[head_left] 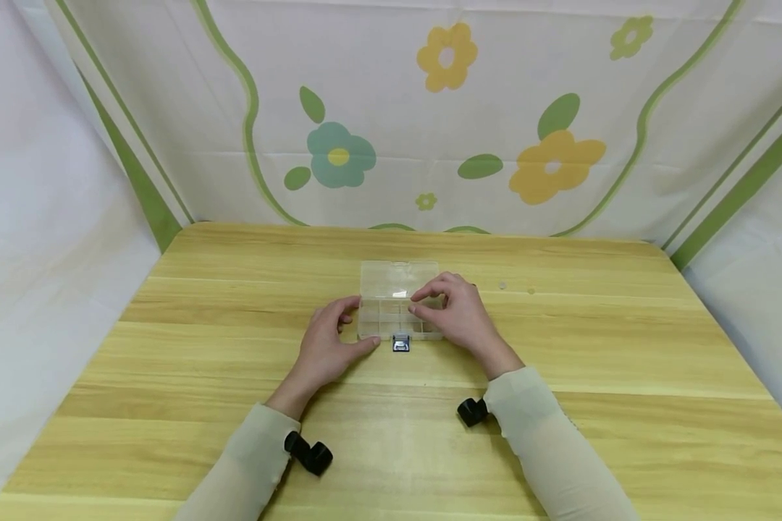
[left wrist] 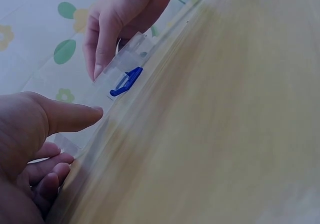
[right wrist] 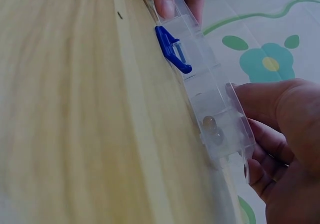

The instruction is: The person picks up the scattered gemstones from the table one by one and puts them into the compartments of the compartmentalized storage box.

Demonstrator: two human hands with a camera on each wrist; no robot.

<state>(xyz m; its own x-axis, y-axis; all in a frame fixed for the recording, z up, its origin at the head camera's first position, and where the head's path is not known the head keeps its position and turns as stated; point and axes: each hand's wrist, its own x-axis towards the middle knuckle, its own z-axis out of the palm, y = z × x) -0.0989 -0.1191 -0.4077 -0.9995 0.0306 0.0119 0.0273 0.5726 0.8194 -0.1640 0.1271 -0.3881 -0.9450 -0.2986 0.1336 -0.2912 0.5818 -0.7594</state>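
A clear plastic compartment box (head_left: 368,325) stands on the table with its lid (head_left: 381,278) raised at the back. A blue latch (right wrist: 167,46) hangs from its front. My left hand (head_left: 326,344) holds the box's left end, thumb along the front wall, fingers around the side. My right hand (head_left: 459,311) is over the right half, thumb and index fingertips close together above the compartments. Whether a small thing sits between those fingertips cannot be made out. Small round beads (right wrist: 209,122) show through the wall in a right-end compartment.
Two small round pieces lie on the wooden table (head_left: 169,376) right of the box: a pale one (head_left: 502,285) and a brownish one (head_left: 531,291). A flowered cloth (head_left: 391,145) hangs behind the table's far edge.
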